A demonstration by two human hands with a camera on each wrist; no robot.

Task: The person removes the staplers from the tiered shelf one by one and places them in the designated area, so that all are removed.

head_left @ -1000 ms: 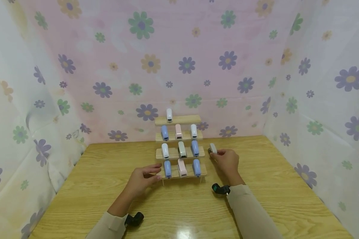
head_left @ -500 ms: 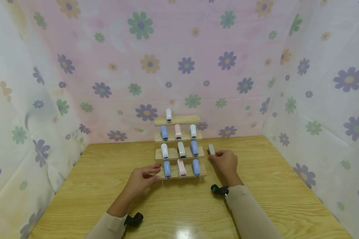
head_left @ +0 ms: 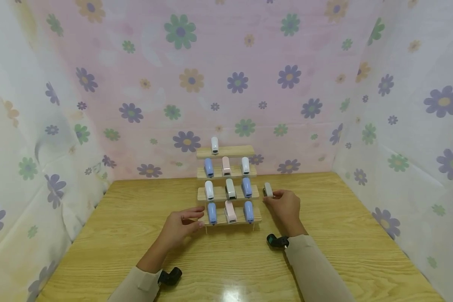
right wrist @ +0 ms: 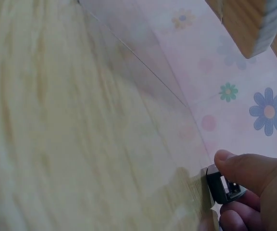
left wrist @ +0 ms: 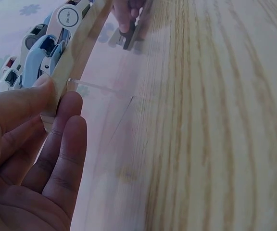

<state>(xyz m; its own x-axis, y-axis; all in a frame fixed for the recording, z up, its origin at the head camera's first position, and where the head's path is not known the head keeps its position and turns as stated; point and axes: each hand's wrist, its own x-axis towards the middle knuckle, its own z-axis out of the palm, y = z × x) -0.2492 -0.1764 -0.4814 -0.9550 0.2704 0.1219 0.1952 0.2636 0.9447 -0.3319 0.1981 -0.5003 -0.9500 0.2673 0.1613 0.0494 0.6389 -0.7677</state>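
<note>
Between its thumb and fingertips, my right hand (head_left: 287,206) holds a light grey mini stapler (head_left: 268,189) just right of the stand. The stapler's dark open end shows in the right wrist view, below the thumb (right wrist: 244,166). My left hand (head_left: 179,228) pinches the left end of the lowest shelf, thumb on the upper side and fingers below in the left wrist view. The stepped wooden stand (head_left: 235,151) carries several mini staplers. On its lowest shelf are a blue stapler (head_left: 212,213), a pink stapler (head_left: 230,211) and another blue one.
One white stapler (head_left: 214,145) sits at the left of the top shelf. The two middle shelves hold three staplers each. Behind the wooden table (head_left: 136,218) hangs a flowered cloth (head_left: 147,50), which also covers both sides.
My right hand has drawn the grey stapler very slightly left and toward me, turning it a little. My left hand stays at the lowest shelf; the staplers on the stand have not moved.
</note>
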